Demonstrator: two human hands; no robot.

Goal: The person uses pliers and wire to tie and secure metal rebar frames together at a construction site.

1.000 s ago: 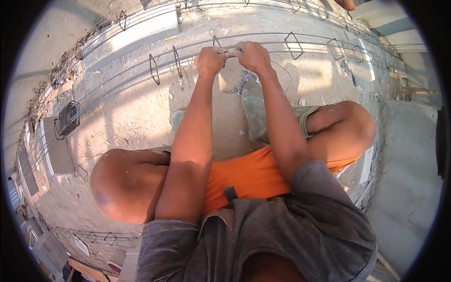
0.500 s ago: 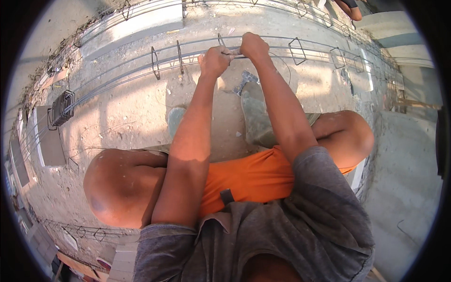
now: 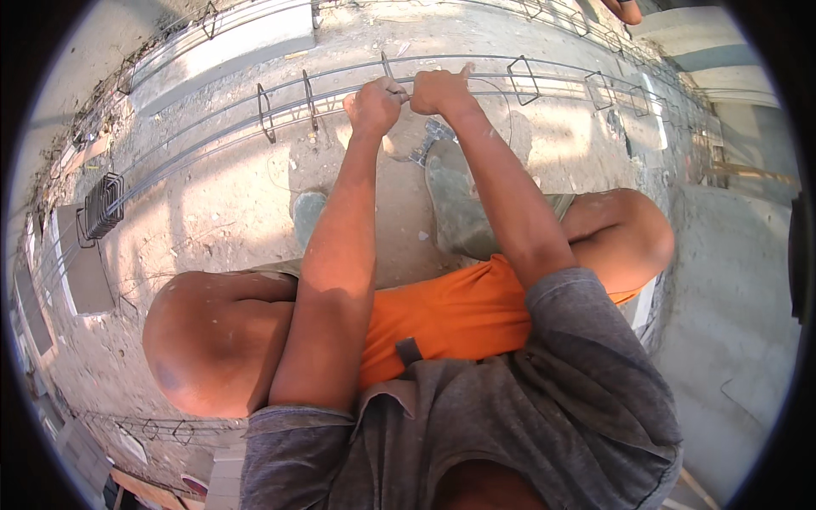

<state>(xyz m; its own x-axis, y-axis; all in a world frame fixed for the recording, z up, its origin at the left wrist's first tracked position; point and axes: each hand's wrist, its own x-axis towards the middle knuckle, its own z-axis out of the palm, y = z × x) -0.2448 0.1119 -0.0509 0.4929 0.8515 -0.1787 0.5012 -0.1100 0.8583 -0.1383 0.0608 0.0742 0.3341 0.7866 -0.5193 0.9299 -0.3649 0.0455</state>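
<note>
Both my arms reach forward to a cage of long thin steel bars (image 3: 327, 88) tied with square stirrups (image 3: 522, 81). My left hand (image 3: 375, 105) is closed at the lower bars, its thumb and fingers pinched together. Whatever sits in that pinch is too small to name. Close on its right, my right hand (image 3: 439, 91) is curled closed over the bars, one digit sticking up. Its palm side is hidden, so what it grips cannot be made out. A stirrup (image 3: 386, 65) rises just behind my left hand.
A stack of stirrups (image 3: 104, 206) hangs on the bars at the left. Another bar cage (image 3: 476, 7) runs along the far side. Someone else's arm (image 3: 627, 11) shows at the top right. A concrete wall (image 3: 722, 314) stands at the right. My boots (image 3: 459, 200) rest on dusty ground.
My right hand has turned and come down slightly to the left, with a digit now pointing up. My left hand stays by the bars. The whole view has shifted a little.
</note>
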